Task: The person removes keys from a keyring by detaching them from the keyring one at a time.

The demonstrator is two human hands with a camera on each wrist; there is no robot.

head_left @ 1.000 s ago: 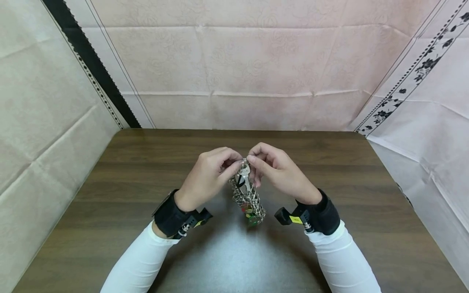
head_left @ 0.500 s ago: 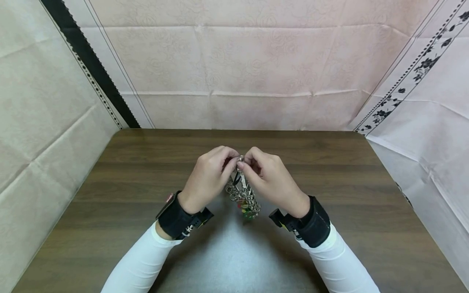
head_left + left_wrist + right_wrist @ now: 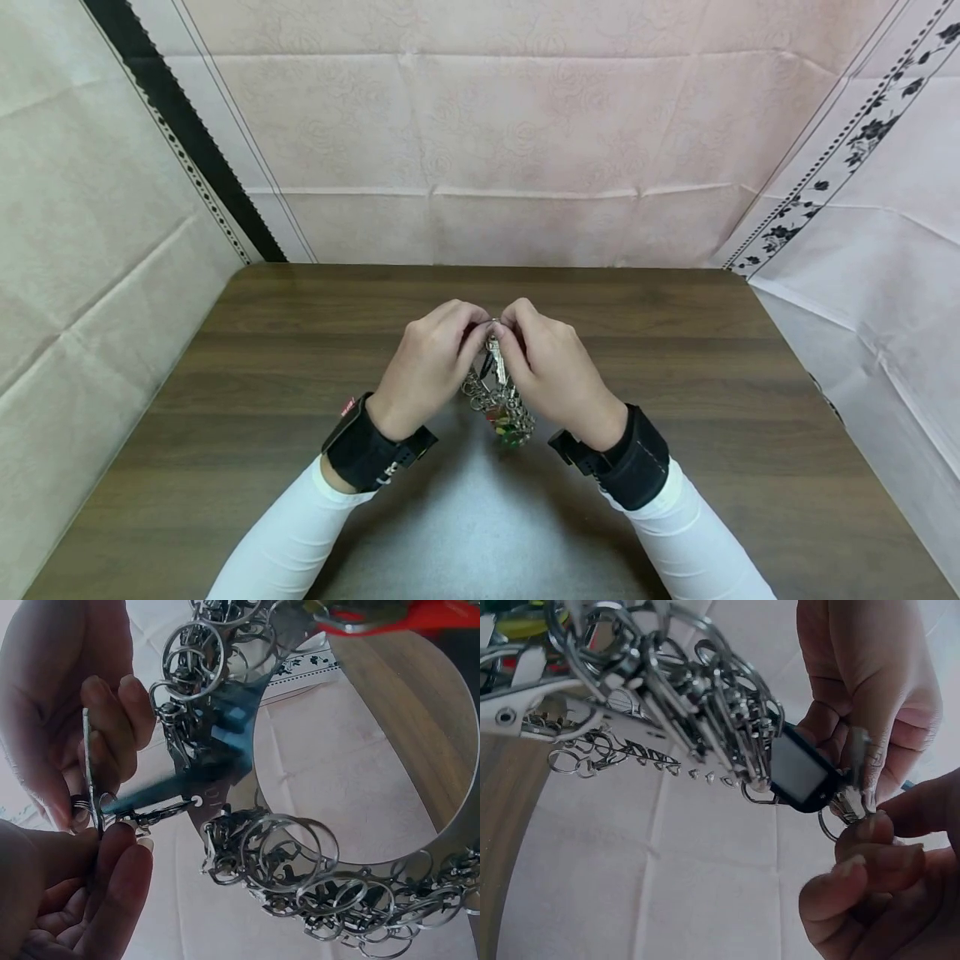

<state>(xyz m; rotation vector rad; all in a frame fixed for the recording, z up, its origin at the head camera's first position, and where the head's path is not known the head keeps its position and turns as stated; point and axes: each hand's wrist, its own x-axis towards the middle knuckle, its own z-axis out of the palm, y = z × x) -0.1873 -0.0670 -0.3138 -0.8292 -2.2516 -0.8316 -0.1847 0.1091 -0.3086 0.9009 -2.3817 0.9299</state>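
Note:
Both hands meet over the table, at the top of a hanging bunch of keyrings (image 3: 504, 410). My left hand (image 3: 431, 362) and my right hand (image 3: 551, 358) each pinch a small key ring (image 3: 826, 827) between thumb and forefinger. In the head view, a flat silver piece (image 3: 497, 360) hangs just below the fingertips. A dark-edged tag with a pale face (image 3: 802, 776) shows near the fingers in the right wrist view. Many metal rings and clasps (image 3: 289, 840) dangle below, with red and green pieces at the bottom. The thumbs partly hide the pinched ring.
A brown wood-grain table (image 3: 300, 367) lies under the hands. Pale patterned cloth (image 3: 450, 125) hangs behind its far edge, with more cloth at both sides. Each wrist wears a black strap (image 3: 375, 442) with a small camera.
My right hand has come left and closed in beside the left hand at the ring. The bunch has shifted slightly left and up. Little moves in the last half second.

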